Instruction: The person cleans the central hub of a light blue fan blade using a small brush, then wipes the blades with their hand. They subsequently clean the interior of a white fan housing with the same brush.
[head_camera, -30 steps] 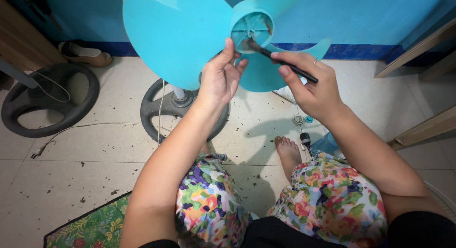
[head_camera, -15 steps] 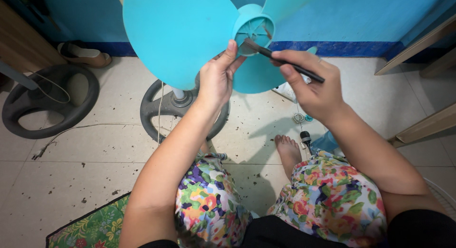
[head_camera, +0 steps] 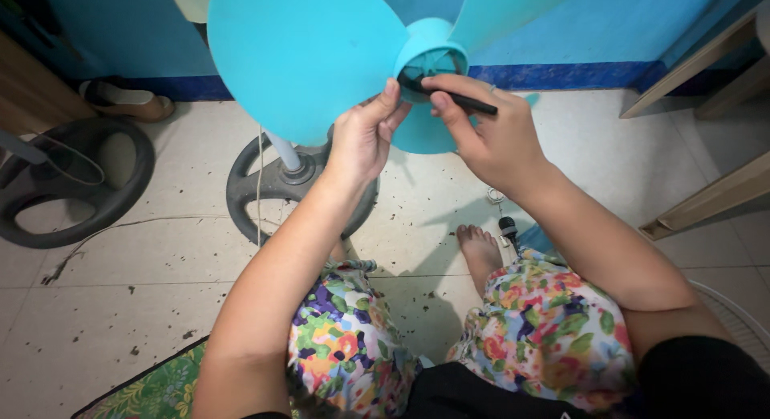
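I hold up a turquoise plastic fan blade in front of me. My left hand grips it at the lower edge of its round hub, thumb against the hub rim. My right hand is closed on a thin black brush, whose tip pokes into the hollow hub. My legs in flowered trousers and one bare foot show below.
A grey round fan base with a white pole stands on the dusty tiled floor behind the blade. A second grey base lies left. Sandals sit by the blue wall. Wooden furniture edges are right. A flowered mat lies lower left.
My right hand has moved left and closer to the hub, pushing the brush tip deeper inside. The blade has shifted slightly; the view has tilted a little.
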